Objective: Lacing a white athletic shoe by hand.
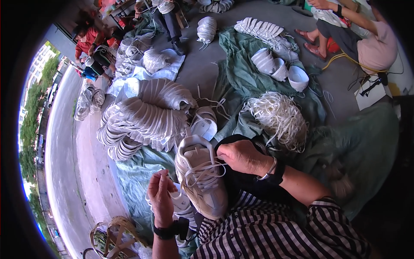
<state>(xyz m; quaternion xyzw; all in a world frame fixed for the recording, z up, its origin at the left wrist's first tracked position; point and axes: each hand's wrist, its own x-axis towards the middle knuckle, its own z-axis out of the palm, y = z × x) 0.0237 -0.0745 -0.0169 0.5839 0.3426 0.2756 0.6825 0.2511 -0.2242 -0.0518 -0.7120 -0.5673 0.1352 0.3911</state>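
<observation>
A cream and beige sneaker rests on my lap, its toe toward me and its collar pointing away. White shoelace runs in rows across its tongue, with loose loops on top. On the shoe's right side, my right hand is closed in a pinch on a strand of the shoelace. To the left, apart from the shoe, my left hand is raised with thumb and fingertips pressed together; what it pinches, if anything, is too small to see. Below it, partly hidden, lie more white shoe pieces.
Long stacks of white shoe uppers lie beyond my lap. A tangled heap of white laces sits on green sheeting. Nested uppers stand farther off. A woven basket is at lower left. Other people sit nearby.
</observation>
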